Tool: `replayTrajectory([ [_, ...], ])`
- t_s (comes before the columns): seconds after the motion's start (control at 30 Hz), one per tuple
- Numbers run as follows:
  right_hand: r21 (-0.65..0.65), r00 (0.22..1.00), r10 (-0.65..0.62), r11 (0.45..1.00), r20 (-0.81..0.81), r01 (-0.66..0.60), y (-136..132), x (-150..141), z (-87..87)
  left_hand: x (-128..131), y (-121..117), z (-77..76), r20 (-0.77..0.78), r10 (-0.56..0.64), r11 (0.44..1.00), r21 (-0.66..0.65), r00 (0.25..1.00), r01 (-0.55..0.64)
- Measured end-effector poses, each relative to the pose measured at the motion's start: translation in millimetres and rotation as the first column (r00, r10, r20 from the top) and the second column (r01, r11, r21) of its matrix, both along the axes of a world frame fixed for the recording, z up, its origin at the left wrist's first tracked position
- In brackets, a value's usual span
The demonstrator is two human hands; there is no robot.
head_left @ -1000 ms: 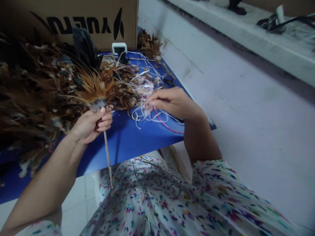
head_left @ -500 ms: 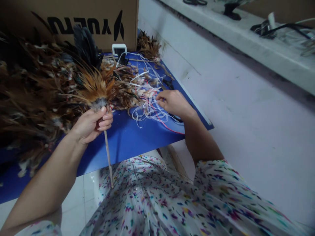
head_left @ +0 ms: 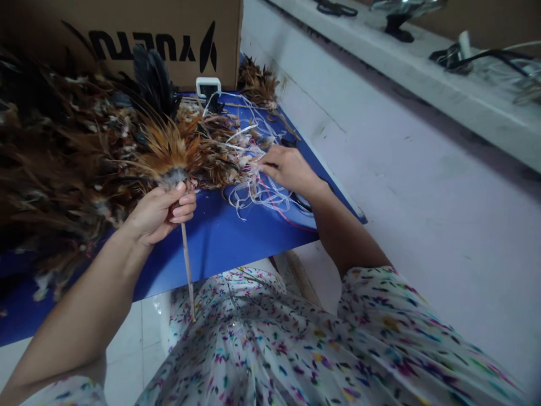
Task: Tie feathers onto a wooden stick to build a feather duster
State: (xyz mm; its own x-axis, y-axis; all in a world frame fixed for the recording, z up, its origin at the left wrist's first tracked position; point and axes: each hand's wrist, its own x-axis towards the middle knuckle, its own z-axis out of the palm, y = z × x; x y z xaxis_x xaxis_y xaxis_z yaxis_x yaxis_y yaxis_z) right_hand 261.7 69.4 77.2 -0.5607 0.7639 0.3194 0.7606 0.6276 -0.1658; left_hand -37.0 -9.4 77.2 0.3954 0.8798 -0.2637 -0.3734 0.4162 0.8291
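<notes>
Gripping a feather duster by its stick, the left hand has fingers curled tight; the right hand pinches white strings, fingertips hidden.

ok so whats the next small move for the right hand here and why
Probably pinch one white strand and draw it free toward the left hand. The right hand rests with its fingertips in the tangle of strings, while the left grips the feather bundle on its stick, unbound.
</notes>
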Motion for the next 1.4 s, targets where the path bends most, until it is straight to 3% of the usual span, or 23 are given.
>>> replayTrajectory([
  [0.1, 0.026, 0.956, 0.023, 1.0, -0.292, -0.016, -0.1, -0.9, 12.9, 1.1, 0.0, 1.2, 0.005, 0.013, 1.0, -0.017, 1.0, -0.013],
  [0.2, 0.0, 0.878, 0.002, 1.0, -0.479, -0.003, -5.5, -7.3, 29.7, 2.5, -0.3, 3.8, 0.022, 0.036, 0.999, -0.036, 0.999, -0.035],
  [0.3, -0.1, 0.794, -0.027, 0.994, -0.607, -0.043, -15.2, -18.1, 42.2, 4.0, -0.2, 6.3, 0.032, 0.084, 0.994, -0.076, 0.996, -0.082],
  [0.37, -0.191, 0.733, -0.031, 0.972, -0.68, -0.137, -22.5, -27.5, 44.6, 4.8, 0.1, 6.9, 0.035, 0.115, 0.988, -0.108, 0.993, -0.111],
  [0.5, -0.36, 0.642, -0.062, 0.867, -0.764, -0.345, -33.3, -50.0, 35.9, 5.6, 0.8, 5.0, 0.047, 0.117, 0.989, -0.1, 0.992, -0.112],
  [0.67, -0.539, 0.67, -0.142, 0.723, -0.729, -0.433, -38.3, -78.3, 17.3, 5.9, 1.5, -1.0, 0.021, 0.123, 0.992, -0.043, 0.992, -0.122],
  [0.77, -0.571, 0.683, -0.147, 0.686, -0.715, -0.451, -40.7, -90.6, 9.9, 6.0, 2.3, -5.4, 0.03, 0.12, 0.993, -0.021, 0.992, -0.12],
  [1.0, -0.589, 0.752, -0.115, 0.702, -0.649, -0.401, -48.7, -102.3, -1.0, 9.8, 0.9, -6.9, -0.007, 0.104, 0.995, -0.01, 0.995, -0.104],
  [1.27, -0.415, 0.898, 0.061, 0.872, -0.436, -0.26, -63.7, -109.5, -4.1, 12.0, 1.1, -4.9, -0.064, 0.135, 0.99, -0.043, 0.989, -0.138],
  [1.4, -0.328, 0.941, 0.17, 0.906, -0.294, -0.266, -67.7, -110.3, -4.6, 11.8, 2.7, -5.1, -0.032, 0.168, 0.984, -0.061, 0.985, -0.169],
])
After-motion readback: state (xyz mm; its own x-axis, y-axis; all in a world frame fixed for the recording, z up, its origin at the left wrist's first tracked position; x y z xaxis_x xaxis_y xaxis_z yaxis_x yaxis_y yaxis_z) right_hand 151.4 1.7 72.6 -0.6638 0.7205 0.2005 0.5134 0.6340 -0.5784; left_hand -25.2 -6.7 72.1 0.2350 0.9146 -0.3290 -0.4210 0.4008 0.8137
